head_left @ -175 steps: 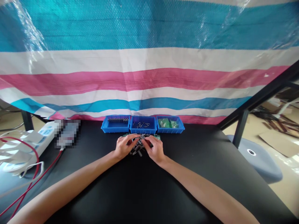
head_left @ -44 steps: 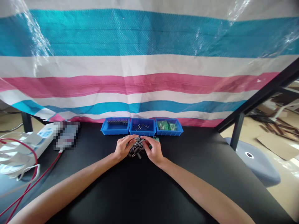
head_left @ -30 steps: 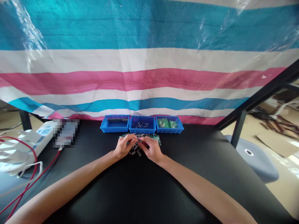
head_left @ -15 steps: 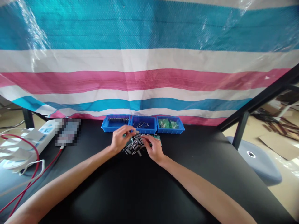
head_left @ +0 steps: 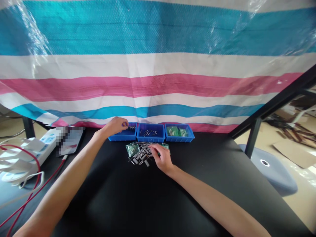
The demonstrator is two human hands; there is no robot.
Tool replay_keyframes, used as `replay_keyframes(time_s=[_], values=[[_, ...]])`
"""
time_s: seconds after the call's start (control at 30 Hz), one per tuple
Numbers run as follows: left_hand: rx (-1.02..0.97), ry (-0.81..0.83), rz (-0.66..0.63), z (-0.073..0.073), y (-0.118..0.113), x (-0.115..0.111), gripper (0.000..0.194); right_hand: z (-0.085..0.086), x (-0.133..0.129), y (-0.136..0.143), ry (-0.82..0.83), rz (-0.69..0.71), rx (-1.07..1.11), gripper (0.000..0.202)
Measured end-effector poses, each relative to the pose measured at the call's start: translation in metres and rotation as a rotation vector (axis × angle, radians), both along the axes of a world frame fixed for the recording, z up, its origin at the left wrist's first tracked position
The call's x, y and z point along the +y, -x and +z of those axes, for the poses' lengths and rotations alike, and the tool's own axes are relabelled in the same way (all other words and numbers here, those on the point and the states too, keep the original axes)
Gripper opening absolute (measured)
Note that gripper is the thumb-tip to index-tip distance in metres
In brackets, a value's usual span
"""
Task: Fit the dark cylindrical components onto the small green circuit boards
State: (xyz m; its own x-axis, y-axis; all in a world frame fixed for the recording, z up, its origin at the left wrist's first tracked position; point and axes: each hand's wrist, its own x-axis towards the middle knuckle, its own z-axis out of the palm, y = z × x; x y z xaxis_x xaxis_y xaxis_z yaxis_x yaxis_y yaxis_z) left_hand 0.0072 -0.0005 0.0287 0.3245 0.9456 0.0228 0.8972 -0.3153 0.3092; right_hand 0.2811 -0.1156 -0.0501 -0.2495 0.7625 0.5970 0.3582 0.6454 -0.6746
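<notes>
My left hand point(head_left: 118, 125) is over the left blue bin point(head_left: 116, 136), its fingers pinched together; what lies between them is too small to make out. Dark cylindrical parts point(head_left: 131, 127) stand in a row inside that bin. At the right edge of a loose pile of grey cylinders and thin metal pins point(head_left: 143, 155), my right hand point(head_left: 161, 157) has its thumb and fingers closed together. Whatever those fingertips hold is hidden. A small green packet point(head_left: 132, 149) lies at the pile's left, and more green shows behind my right hand.
The middle blue bin point(head_left: 151, 137) holds several thin pins, and the right blue bin point(head_left: 179, 137) holds green packets. On the left are a white power strip point(head_left: 50, 140), a phone point(head_left: 74, 141) and red cables point(head_left: 39, 164). A striped sheet point(head_left: 158, 85) hangs behind the black table.
My left hand has moved from above the pile, left and away from me, to the left bin, uncovering the green packet. My right hand has stayed at the pile.
</notes>
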Motion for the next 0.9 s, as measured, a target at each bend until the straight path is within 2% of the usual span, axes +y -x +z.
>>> replay_keyframes(time_s=[0.2, 0.43, 0.77, 0.9], values=[[0.065, -0.117, -0.011, -0.026, -0.003, 0.01, 0.022, -0.002, 0.001, 0.0, -0.012, -0.004, -0.006, 0.018], [0.072, -0.114, 0.0, -0.041, 0.001, 0.015, 0.023, -0.001, 0.0, 0.0, -0.007, 0.002, -0.003, 0.019], [0.051, -0.155, 0.004, -0.041, -0.002, 0.011, 0.019, 0.0, 0.0, 0.0, -0.011, 0.009, -0.008, 0.021], [0.088, -0.145, 0.022, -0.026, -0.006, 0.002, 0.018, -0.001, 0.0, 0.0, -0.011, 0.004, -0.014, 0.021]])
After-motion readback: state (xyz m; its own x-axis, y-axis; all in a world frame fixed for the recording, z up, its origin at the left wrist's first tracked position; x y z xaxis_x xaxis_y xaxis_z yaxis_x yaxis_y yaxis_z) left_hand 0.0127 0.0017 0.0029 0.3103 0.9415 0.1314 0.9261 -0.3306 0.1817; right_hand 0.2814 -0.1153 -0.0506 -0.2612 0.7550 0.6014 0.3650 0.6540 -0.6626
